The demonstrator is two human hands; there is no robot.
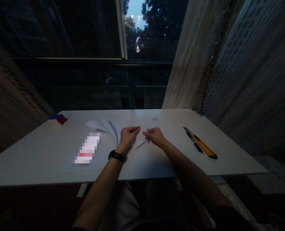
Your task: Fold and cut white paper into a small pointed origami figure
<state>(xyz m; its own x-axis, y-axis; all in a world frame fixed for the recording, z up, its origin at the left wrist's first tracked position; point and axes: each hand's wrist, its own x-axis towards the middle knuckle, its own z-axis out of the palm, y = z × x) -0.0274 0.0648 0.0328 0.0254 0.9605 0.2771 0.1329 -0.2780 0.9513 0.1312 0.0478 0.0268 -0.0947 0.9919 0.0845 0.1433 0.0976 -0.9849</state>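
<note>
Between my two hands a small piece of white paper (140, 138) is held just above the white table (161, 166). My left hand (128, 137) pinches its left side, fingers pressed together; a black band circles that wrist. On the paper's right side, my right hand (155, 136) grips it between thumb and fingers. A dark, thin line runs along the paper's lower edge; I cannot tell whether it is a fold or a shadow. Left of my left hand lie loose white sheets (103, 125), their upper edges curling up.
A yellow utility knife (202, 144) lies at the right, with a dark pen-like tool (195, 143) alongside. A small whitish object (155, 118) sits toward the back. At the far left rests a colored cube (57, 119). Behind the table are a window and curtains (181, 64).
</note>
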